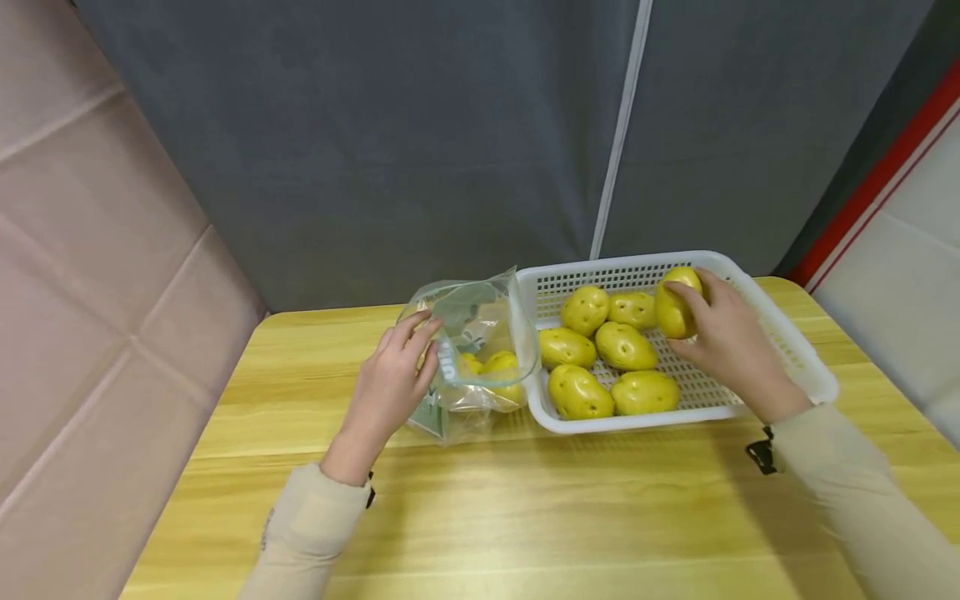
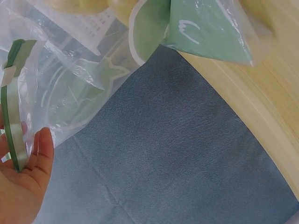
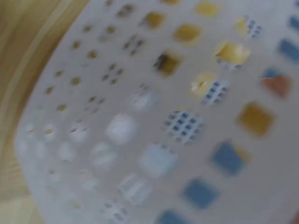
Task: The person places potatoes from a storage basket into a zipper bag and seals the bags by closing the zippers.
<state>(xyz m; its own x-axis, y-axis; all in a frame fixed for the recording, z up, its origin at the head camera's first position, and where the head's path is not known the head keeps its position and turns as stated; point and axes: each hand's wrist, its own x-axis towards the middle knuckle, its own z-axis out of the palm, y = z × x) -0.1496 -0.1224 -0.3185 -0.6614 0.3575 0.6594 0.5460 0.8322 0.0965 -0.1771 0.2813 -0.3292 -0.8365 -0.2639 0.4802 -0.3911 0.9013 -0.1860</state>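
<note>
My left hand (image 1: 388, 375) grips the rim of a clear plastic zip bag (image 1: 480, 312) with green print. In the left wrist view the fingers (image 2: 45, 148) curl at the bag's green zip strip (image 2: 13, 112). The bag's mouth gapes, and yellow potatoes (image 1: 501, 371) show inside it. My right hand (image 1: 731, 337) holds a potato (image 1: 677, 302) between thumb and fingers, over the back right part of a white plastic basket (image 1: 813, 379). Several more potatoes (image 1: 626, 347) lie in the basket. In the right wrist view the basket's perforated wall (image 3: 140, 154) fills the picture, blurred.
Bag and basket stand side by side on a light wooden table (image 1: 480, 517). A dark grey cloth panel (image 1: 375, 150) rises behind the table. Pale quilted padding (image 1: 112, 292) borders the left side; a white panel with a red stripe (image 1: 885, 175) borders the right.
</note>
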